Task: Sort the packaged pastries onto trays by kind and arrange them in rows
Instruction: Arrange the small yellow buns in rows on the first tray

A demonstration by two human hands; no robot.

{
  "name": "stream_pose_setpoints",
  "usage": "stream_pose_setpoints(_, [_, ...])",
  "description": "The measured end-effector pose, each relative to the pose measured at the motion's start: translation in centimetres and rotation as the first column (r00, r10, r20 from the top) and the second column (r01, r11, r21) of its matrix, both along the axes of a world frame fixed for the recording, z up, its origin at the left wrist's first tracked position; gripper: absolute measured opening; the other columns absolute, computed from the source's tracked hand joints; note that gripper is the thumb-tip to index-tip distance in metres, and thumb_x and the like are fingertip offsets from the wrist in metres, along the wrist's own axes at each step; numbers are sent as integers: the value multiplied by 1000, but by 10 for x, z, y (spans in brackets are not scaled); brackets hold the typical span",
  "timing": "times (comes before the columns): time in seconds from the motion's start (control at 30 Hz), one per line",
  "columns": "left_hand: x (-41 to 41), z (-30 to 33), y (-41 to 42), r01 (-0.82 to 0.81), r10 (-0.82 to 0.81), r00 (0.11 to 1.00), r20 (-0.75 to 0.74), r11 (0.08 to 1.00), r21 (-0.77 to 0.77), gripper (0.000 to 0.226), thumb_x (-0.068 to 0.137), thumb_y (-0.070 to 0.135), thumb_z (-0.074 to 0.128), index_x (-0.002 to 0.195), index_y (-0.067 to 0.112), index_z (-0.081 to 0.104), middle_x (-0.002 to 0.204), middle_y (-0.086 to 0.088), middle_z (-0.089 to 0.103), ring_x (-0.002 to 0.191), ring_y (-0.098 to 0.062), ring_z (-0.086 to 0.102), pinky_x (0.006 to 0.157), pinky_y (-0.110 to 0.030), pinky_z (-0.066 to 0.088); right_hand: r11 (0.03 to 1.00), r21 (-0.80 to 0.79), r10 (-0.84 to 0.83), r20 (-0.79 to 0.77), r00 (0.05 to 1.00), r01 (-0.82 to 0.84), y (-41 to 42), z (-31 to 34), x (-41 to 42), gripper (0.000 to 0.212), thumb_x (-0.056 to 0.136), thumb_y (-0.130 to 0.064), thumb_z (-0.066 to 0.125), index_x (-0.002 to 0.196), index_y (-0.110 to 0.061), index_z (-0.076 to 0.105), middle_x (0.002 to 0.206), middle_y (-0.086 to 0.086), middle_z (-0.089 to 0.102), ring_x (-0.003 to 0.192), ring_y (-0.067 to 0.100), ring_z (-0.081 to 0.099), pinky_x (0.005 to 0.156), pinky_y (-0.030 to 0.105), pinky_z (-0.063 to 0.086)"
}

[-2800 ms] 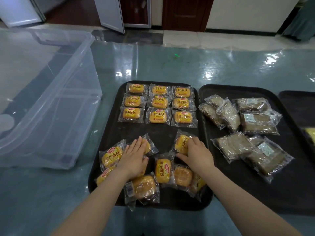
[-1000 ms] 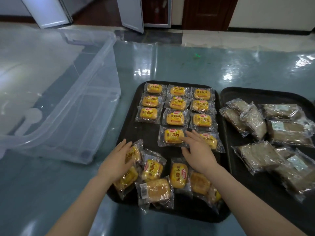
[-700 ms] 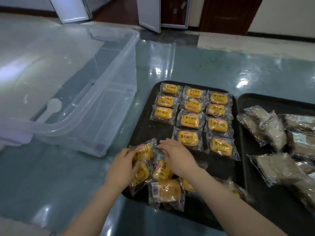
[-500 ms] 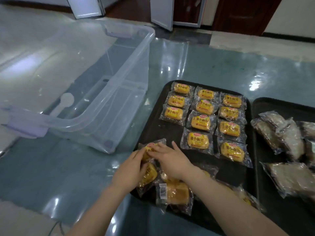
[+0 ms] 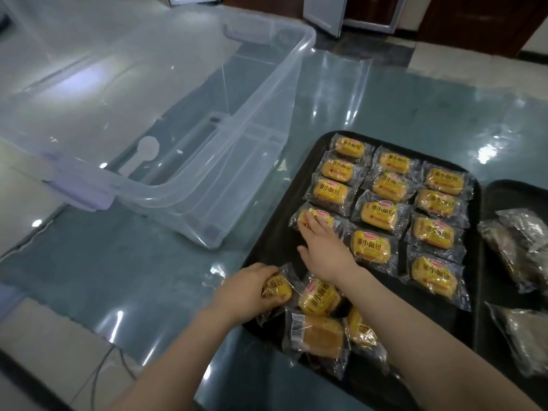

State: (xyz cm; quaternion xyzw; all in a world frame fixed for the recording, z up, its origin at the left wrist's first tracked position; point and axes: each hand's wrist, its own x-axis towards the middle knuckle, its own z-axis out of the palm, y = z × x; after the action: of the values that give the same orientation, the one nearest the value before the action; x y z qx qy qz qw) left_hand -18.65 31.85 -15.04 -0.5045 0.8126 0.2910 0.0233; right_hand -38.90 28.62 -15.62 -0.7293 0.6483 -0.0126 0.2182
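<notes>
Pastries (image 5: 323, 218) under hands (image 5: 323, 250)

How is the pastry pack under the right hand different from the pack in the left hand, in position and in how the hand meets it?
The pack under the right hand lies flat in the left column of the rows on the black tray; the pack in the left hand sits at the tray's near-left edge, beside the unsorted heap. The right hand presses with straight fingers; the left hand grips with curled fingers. Both are yellow pastries in clear wrappers.

Clear glossy plastic bin (image 5: 207, 143), matt black tray (image 5: 275, 232), shiny film-wrapped pastries (image 5: 376, 215)
</notes>
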Motion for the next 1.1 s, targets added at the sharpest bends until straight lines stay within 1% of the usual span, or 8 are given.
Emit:
stream_pose_setpoints(0.17, [-9,-1,-1,-7,7,1000,-11,999,-32,64,80,44,67,137,30,43,133,7,51,118,-13,49,93,-28,41,995,-82,-40,106,994,49,6,7,-9,56,98,-29,47,151,-23,27,161,-3,8,148,18,1,117,35,12])
stream_pose_setpoints(0.27, [-18,-1,-3,-47,45,998,-35,996,-72,64,81,39,68,138,28,43,134,5,50,119,-16,49,96,-32,42,990,-124,-50,144,988,68,29,16,-22,43,95,-28,54,138,-26,49,152,-4,33,142,17,23,113,32,22])
stream_pose_setpoints(0.37, [-28,-2,-6,-88,82,995,-62,990,-110,62,82,35,68,138,26,43,133,3,51,118,-18,48,97,-33,41,993,-80,-69,149,986,82,59,21,-36,41,92,-33,60,132,-27,55,143,-5,44,134,15,34,113,33,27])
stream_pose_setpoints(0.53, [-33,-4,-11,-24,16,997,-77,993,-116,64,87,32,63,144,26,35,146,1,40,130,-18,39,106,-28,29,997,60,-50,94,994,44,100,20,-37,48,89,-39,61,135,-39,48,153,-11,29,140,16,25,114,37,27])
stream_pose_setpoints(0.67, [-30,-7,-3,68,-68,998,9,974,-215,66,94,23,53,149,26,17,158,1,11,144,-17,11,113,-26,8,974,-21,-229,-70,971,228,117,15,-32,51,92,-43,55,141,-36,42,156,-8,26,142,19,23,114,44,28])
stream_pose_setpoints(0.83, [-24,1,14,102,-91,995,50,937,-333,67,87,10,56,146,23,27,154,-3,23,135,-24,26,105,-36,33,864,-75,-502,-188,844,498,140,8,-18,59,96,-23,49,150,-23,27,162,2,1,148,25,-1,116,45,15])
stream_pose_setpoints(0.93, [-24,3,20,126,-120,992,40,938,-322,64,87,8,52,145,20,28,153,-2,25,132,-25,29,102,-35,37,891,-73,-455,-164,875,449,153,4,-12,62,98,-26,42,152,-29,14,162,-2,1,148,20,-1,116,42,11])
stream_pose_setpoints(1.1, [-27,-8,26,262,-240,960,142,951,-162,61,99,32,35,151,24,4,158,-9,-8,144,-28,-8,116,-39,2,917,-44,-397,-200,896,396,160,-3,-8,59,100,-36,33,151,-41,4,161,-5,-1,148,25,6,116,43,12])
